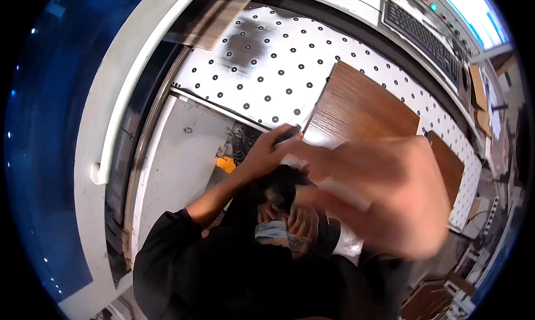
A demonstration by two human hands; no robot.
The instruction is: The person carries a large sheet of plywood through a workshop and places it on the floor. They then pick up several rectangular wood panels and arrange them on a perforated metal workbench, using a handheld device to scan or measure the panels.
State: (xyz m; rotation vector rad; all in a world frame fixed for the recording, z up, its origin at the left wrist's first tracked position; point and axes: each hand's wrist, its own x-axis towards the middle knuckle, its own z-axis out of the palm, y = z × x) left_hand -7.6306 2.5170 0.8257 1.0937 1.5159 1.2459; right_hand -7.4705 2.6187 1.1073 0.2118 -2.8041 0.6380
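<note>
A brown wood-grain board (pixel 362 105) lies flat on a white table (pixel 301 52) patterned with black dots. My left hand (pixel 266 153) is at the table's near edge, beside the board's near left corner. Its fingers are closed around a small black object (pixel 287 134) whose kind I cannot make out. Close to the camera, my right hand (pixel 395 197) covers the near right part of the board. Motion smears its fingers, and I cannot tell whether anything is in them.
Another brown board (pixel 447 161) lies farther right. A keyboard (pixel 423 38) sits on the ledge behind the table, below a panel of buttons (pixel 437 8). A curved white rail (pixel 125 91) runs along the left, and a cardboard-coloured sheet (pixel 217 22) lies at the far left.
</note>
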